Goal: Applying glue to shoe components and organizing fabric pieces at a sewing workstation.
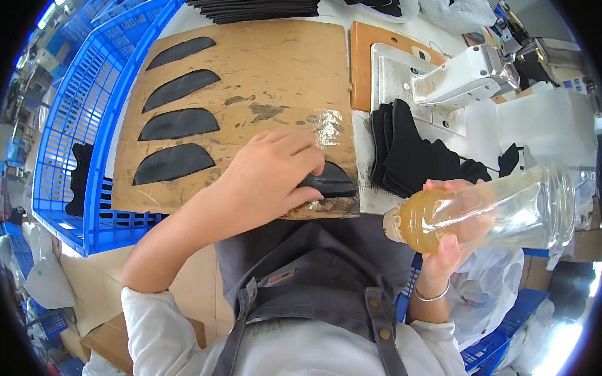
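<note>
My right hand (449,249) is wrapped round a clear plastic bottle (520,210) of pale yellowish liquid. The bottle is tipped onto its side, its light cap pointing left toward the board's near right corner. My left hand (274,168) bends over that corner, thumb and fingers on either side of the left end of a black half-moon piece (334,180). Under it lies a worn brown cardboard sheet (277,63). Several similar black half-moon pieces (175,164) are laid out in a column along the sheet's left side.
A blue plastic basket (70,140) stands at the left, dark pieces inside. To the right, a white sewing machine (466,76) sits behind a pile of black cut pieces (412,151). A black stack (255,4) and a clear plastic bag (454,7) lie at the back.
</note>
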Tool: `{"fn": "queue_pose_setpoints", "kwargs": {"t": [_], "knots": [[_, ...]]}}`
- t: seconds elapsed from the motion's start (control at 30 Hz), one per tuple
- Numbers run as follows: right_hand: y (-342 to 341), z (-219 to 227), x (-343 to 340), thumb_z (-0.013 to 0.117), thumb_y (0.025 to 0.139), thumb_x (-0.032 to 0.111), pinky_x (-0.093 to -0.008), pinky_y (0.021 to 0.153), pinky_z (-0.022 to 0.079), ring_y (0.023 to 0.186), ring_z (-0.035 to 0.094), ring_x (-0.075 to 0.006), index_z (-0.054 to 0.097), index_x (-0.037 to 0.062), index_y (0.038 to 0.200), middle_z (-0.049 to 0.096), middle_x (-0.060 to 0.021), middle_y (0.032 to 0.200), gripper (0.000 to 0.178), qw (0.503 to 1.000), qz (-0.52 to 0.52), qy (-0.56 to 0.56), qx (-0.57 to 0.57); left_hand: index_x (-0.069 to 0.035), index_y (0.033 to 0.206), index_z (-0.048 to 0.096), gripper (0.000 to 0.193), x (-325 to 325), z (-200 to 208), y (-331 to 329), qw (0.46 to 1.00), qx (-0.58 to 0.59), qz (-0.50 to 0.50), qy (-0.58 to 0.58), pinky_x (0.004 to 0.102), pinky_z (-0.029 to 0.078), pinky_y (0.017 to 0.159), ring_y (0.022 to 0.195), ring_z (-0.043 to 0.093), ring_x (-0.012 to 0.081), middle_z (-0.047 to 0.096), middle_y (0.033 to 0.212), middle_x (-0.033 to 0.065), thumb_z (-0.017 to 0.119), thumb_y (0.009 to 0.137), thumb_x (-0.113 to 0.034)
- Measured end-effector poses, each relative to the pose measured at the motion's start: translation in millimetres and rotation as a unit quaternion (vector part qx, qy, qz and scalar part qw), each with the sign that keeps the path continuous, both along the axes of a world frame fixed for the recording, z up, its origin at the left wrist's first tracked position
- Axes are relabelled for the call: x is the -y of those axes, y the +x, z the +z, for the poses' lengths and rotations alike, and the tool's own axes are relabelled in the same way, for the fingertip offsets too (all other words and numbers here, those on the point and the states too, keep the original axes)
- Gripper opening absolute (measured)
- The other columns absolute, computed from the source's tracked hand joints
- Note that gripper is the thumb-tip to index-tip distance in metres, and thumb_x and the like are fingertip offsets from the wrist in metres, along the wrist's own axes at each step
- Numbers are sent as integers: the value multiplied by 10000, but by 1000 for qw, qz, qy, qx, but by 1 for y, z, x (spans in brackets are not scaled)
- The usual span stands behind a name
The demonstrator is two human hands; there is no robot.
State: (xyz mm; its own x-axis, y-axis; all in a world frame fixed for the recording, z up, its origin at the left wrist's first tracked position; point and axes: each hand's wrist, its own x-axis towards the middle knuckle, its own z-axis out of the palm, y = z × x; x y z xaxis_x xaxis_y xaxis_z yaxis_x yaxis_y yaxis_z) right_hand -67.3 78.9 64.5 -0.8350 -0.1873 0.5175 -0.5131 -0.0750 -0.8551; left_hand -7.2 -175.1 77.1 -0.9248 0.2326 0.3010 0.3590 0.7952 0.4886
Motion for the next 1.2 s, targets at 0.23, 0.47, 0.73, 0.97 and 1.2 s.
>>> {"fn": "queue_pose_setpoints", "kwargs": {"t": [0.23,0.47,0.73,0.97,1.2], "knots": [[-5,-8,10,771,689,370,-454,843,524,948,605,-336,261,34,1359,520,-204,1090,906,947,199,-170,186,-32,759,582,141,5,-3,-3,992,48,20,114,355,434,632,728,538,269,542,745,89,712,740,-84],[4,-9,46,761,678,404,-486,890,499,916,615,-331,314,24,1331,533,-188,1056,878,913,276,-96,285,-11,785,636,152,22,22,6,949,109,214,206,261,374,515,555,467,99,565,678,37,712,770,-142],[7,-10,47,714,710,419,-484,891,491,939,603,-322,324,21,1329,531,-179,1053,833,927,262,-81,256,-63,759,639,113,80,44,-44,884,-323,329,-80,292,439,567,638,544,151,597,729,19,688,777,-163],[12,-2,32,766,693,359,-493,921,467,930,606,-348,283,47,1345,525,-207,1078,869,930,258,-118,233,-55,771,628,91,63,-46,-109,920,-159,289,-212,409,503,716,813,607,264,613,790,65,620,778,-146],[10,0,29,776,693,442,-487,888,488,913,611,-329,281,42,1351,526,-175,1066,916,939,226,-115,232,-79,852,605,250,77,-22,-102,961,63,263,-50,402,472,708,846,603,295,631,867,97,723,746,-272]]}}
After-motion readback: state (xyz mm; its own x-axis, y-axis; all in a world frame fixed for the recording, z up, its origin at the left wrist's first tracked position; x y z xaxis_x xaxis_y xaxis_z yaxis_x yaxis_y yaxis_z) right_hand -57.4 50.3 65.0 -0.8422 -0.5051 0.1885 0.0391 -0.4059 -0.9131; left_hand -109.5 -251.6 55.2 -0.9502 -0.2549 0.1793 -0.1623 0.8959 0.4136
